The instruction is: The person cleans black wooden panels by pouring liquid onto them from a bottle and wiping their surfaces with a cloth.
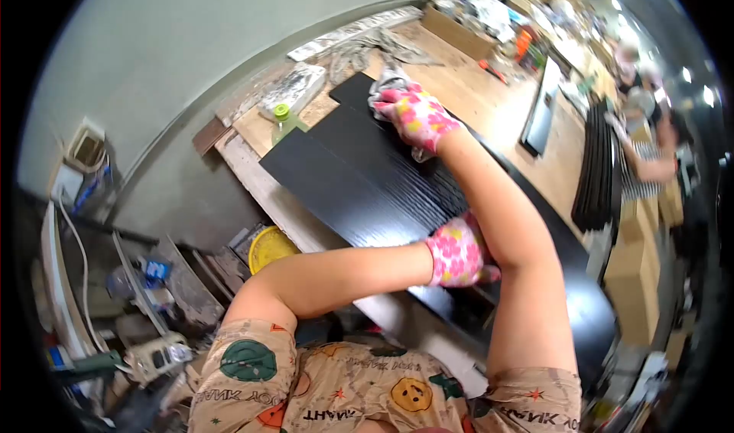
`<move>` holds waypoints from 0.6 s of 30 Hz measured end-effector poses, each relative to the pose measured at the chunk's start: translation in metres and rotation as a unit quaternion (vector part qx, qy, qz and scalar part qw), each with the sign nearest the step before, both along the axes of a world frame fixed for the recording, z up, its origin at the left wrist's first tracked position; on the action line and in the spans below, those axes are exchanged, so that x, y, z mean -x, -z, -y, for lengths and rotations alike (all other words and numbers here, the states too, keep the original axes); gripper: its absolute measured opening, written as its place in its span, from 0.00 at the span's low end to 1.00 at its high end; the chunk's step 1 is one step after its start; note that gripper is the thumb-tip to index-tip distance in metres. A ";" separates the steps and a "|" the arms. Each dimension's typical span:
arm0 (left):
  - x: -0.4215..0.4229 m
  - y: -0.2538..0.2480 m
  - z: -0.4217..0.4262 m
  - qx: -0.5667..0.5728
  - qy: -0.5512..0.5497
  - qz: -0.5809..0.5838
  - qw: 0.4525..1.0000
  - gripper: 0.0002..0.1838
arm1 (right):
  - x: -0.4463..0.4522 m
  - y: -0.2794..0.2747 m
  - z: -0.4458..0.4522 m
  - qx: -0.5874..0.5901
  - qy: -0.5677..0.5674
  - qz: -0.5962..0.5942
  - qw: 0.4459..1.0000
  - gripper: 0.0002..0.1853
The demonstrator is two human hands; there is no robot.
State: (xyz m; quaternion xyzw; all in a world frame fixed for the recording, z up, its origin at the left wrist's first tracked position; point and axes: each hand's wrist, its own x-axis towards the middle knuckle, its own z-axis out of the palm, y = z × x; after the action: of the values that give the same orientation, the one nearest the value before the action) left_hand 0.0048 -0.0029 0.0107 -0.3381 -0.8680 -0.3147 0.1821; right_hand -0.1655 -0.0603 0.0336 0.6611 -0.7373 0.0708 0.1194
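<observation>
My right hand (419,118), in a pink floral glove, is closed on a crumpled grey cloth (388,81) and presses it against the far part of a black panel (344,154). Ridged, wood-like grain and glossy reflections show on the dark surface. Nearer to me, my left hand (457,255), gloved the same way, rests on the black surface with thumb and fingers apart. My right forearm crosses over and hides part of its fingers. Several black pieces seem to lie side by side or stacked here; their exact borders are hard to make out.
A bottle with a green cap (281,113) stands beyond the panel's left edge. Rags (375,50), a cardboard box (457,31), an orange-handled tool (493,71) and a narrow black board (541,112) lie on the bench. Stacked black strips (595,169) and another person (650,157) are at right.
</observation>
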 end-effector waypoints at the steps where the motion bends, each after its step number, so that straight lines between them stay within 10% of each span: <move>1: -0.004 -0.017 0.007 0.120 0.030 0.094 0.988 0.32 | -0.010 -0.013 -0.011 -0.026 0.003 0.010 1.000 0.15; 5: -0.037 -0.022 0.032 0.205 -0.011 0.003 0.979 0.30 | -0.055 -0.024 -0.165 -0.074 0.254 0.126 0.956 0.14; 8: -0.066 -0.031 0.101 0.050 -0.059 -0.041 0.996 0.19 | -0.136 -0.068 -0.291 0.011 0.377 0.015 0.926 0.10; 10: -0.077 -0.044 0.160 0.002 -0.145 0.000 0.989 0.14 | -0.210 -0.087 -0.340 0.150 0.457 0.018 0.877 0.12; 12: -0.090 -0.031 0.216 0.005 -0.325 -0.027 0.945 0.16 | -0.304 -0.048 -0.405 0.259 0.568 0.263 0.736 0.14; 14: -0.100 -0.005 0.276 0.076 -0.494 -0.004 0.866 0.21 | -0.351 -0.027 -0.400 0.237 0.451 0.439 0.740 0.13; 15: -0.103 -0.002 0.289 0.048 -0.539 0.056 0.839 0.25 | -0.361 -0.049 -0.338 0.199 0.231 0.457 0.835 0.11; 18: -0.096 0.006 0.302 0.022 -0.548 0.121 0.827 0.26 | -0.384 0.075 -0.312 0.092 0.390 0.461 0.792 0.12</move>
State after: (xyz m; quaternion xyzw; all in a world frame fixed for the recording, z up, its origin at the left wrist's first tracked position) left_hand 0.1007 -0.3051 0.0051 0.2304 -0.9323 -0.1825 0.2109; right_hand 0.2186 0.2516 -0.0414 0.1924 -0.8902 0.3820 -0.1567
